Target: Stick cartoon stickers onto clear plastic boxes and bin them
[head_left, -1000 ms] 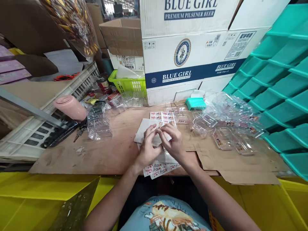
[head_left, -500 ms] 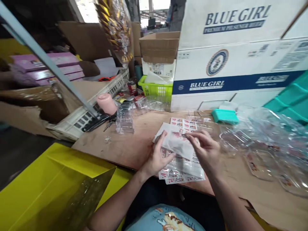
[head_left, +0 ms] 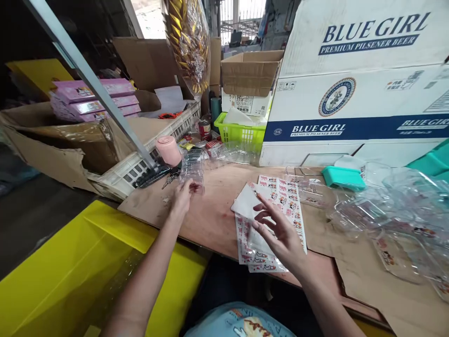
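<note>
"Which edges hem you in, and where is there room?"

"Leftmost, a bright yellow, smooth-walled box (head_left: 52, 267) sits below the front edge of a brown wooden board (head_left: 215, 210). My left hand (head_left: 181, 202) reaches across that edge, near a rounded pink cylinder (head_left: 168, 150). Wood stretches from there to the white paper sheets with small printed figures (head_left: 282, 199); that's my sideways room. The lowest sheets reach the front edge. Rightward, a torn-edged brown cardboard sheet (head_left: 354, 274) covers the board, and a white carton with a blue band (head_left: 312, 105) walls off the far side."

"And your grip, the materials?"

"Left: my fingers are at the near end of a stack of glossy, clear plastic pieces (head_left: 191, 164); I can't tell whether they pinch one. Right: my right hand (head_left: 280, 231) is over the sheets, fingers spread, thumb apart from the index. A small printed piece (head_left: 254, 189) shows at that fingertip; whether it clings, I can't tell. Farther right come a smooth teal block (head_left: 343, 179) and heaped, round-cornered transparent plastic cases (head_left: 368, 210)."
</note>
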Motion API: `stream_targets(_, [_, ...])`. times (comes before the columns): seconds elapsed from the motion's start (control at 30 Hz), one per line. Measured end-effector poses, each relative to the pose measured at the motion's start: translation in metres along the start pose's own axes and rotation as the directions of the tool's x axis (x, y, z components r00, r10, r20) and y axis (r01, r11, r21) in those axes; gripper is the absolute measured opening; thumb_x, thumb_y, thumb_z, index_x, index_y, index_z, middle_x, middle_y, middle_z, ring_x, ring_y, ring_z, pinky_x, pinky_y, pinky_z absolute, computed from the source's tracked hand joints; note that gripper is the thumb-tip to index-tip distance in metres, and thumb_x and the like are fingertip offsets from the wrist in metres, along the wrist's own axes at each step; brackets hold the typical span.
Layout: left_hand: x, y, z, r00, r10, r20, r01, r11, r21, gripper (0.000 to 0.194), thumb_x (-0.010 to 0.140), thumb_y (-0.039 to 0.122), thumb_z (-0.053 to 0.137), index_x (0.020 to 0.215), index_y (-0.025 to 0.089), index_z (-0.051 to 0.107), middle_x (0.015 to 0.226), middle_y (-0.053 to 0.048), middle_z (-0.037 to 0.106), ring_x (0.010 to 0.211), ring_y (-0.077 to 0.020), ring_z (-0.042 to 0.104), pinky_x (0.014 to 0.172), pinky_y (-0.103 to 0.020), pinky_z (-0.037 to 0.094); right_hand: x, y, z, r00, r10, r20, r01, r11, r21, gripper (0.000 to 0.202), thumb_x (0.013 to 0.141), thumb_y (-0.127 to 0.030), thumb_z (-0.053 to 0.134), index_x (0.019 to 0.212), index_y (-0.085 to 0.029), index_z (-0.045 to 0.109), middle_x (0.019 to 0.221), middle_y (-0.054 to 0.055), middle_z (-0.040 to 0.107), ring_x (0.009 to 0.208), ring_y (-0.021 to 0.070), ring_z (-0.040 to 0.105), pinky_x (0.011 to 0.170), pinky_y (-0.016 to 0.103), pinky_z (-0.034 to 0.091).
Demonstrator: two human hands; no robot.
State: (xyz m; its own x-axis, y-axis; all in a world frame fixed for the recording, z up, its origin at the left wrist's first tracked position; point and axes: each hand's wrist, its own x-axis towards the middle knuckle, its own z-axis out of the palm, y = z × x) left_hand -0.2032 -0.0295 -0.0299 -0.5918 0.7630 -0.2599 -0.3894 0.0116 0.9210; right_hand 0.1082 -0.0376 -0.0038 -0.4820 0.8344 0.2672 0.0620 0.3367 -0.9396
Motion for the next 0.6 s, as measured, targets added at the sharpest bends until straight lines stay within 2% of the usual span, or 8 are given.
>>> stream_targets(0.1, [-0.015,0.007,-0.005,0.983,-0.151,0.100,0.157,0.986,-0.057,0.020,0.081,0.023,0.059,0.062,0.014,0.057,0.069,-0.007,0.069,0.065,-0.0124,0.065,0.062,-0.021,0.051,0.003,0.008,-0.004,0.995,-0.097,0.026,0.100,0.987,-0.129,0.072,0.091,-0.028,0.064,0.154,-0.035,0.029,0.124,0.010,0.056,0.098,0.0192,0.060,0.096,0.044,0.052])
stream_targets(0.2, [-0.035,0.005,-0.003,0.929,-0.292,0.225,0.311,0.949,-0.051,0.023,0.076,0.019,0.059,0.055,0.015,0.052,0.059,-0.005,0.062,0.053,-0.0120,0.058,0.051,-0.022,0.046,0.016,0.018,0.004,0.965,-0.222,0.141,0.249,0.944,-0.217,0.085,0.090,-0.019,0.062,0.158,-0.034,0.013,0.143,0.013,0.049,0.122,0.0255,0.055,0.107,0.052,0.043])
stream_targets(0.33, [-0.060,-0.014,0.009,0.879,-0.324,0.350,0.350,0.936,-0.013,0.020,0.080,0.028,0.063,0.065,0.014,0.060,0.063,-0.004,0.062,0.056,-0.0138,0.058,0.054,-0.025,0.047,0.037,0.028,0.031,0.920,-0.284,0.271,0.339,0.923,-0.181,0.098,0.086,-0.013,0.062,0.159,-0.031,-0.002,0.157,0.016,0.035,0.140,0.0290,0.041,0.112,0.054,0.037])
stream_targets(0.4, [-0.071,-0.024,0.012,0.873,-0.208,0.441,0.165,0.977,0.134,0.024,0.082,0.036,0.066,0.089,0.014,0.070,0.087,-0.009,0.070,0.078,-0.0188,0.066,0.071,-0.030,0.053,0.043,0.030,0.040,0.925,-0.267,0.270,0.318,0.933,-0.169,0.098,0.086,-0.012,0.061,0.159,-0.030,-0.003,0.148,0.017,0.046,0.130,0.0279,0.052,0.105,0.051,0.045])
stream_targets(0.43, [-0.075,-0.029,0.011,0.858,-0.115,0.501,-0.017,0.968,0.251,0.033,0.080,0.038,0.070,0.104,0.016,0.070,0.101,-0.011,0.070,0.093,-0.0219,0.066,0.082,-0.033,0.053,0.044,0.031,0.042,0.934,-0.251,0.254,0.297,0.940,-0.165,0.096,0.087,-0.012,0.060,0.159,-0.029,-0.003,0.140,0.017,0.053,0.121,0.0264,0.058,0.100,0.049,0.049])
stream_targets(0.47, [-0.078,-0.033,0.010,0.824,-0.018,0.567,-0.236,0.898,0.371,0.043,0.077,0.037,0.074,0.116,0.019,0.067,0.115,-0.011,0.067,0.108,-0.0249,0.062,0.094,-0.038,0.049,0.044,0.031,0.043,0.945,-0.234,0.230,0.274,0.948,-0.161,0.094,0.088,-0.013,0.058,0.159,-0.030,-0.002,0.132,0.015,0.059,0.112,0.0247,0.063,0.095,0.047,0.052])
stream_targets(0.53, [-0.079,-0.037,0.007,0.731,0.121,0.671,-0.585,0.618,0.525,0.056,0.072,0.030,0.079,0.126,0.025,0.063,0.128,-0.009,0.060,0.126,-0.0284,0.051,0.109,-0.046,0.038,0.041,0.029,0.041,0.965,-0.209,0.160,0.233,0.961,-0.151,0.089,0.090,-0.015,0.057,0.159,-0.031,0.002,0.119,0.012,0.064,0.098,0.0217,0.066,0.090,0.045,0.054])
stream_targets(0.6, [-0.075,-0.038,0.005,0.680,0.179,0.711,-0.704,0.430,0.565,0.043,0.076,0.026,0.075,0.118,0.025,0.067,0.127,-0.009,0.061,0.126,-0.0288,0.050,0.111,-0.050,0.034,0.035,0.022,0.034,0.981,-0.168,0.092,0.178,0.978,-0.107,0.085,0.091,-0.019,0.058,0.159,-0.032,0.008,0.111,0.009,0.065,0.091,0.0197,0.066,0.088,0.043,0.053])
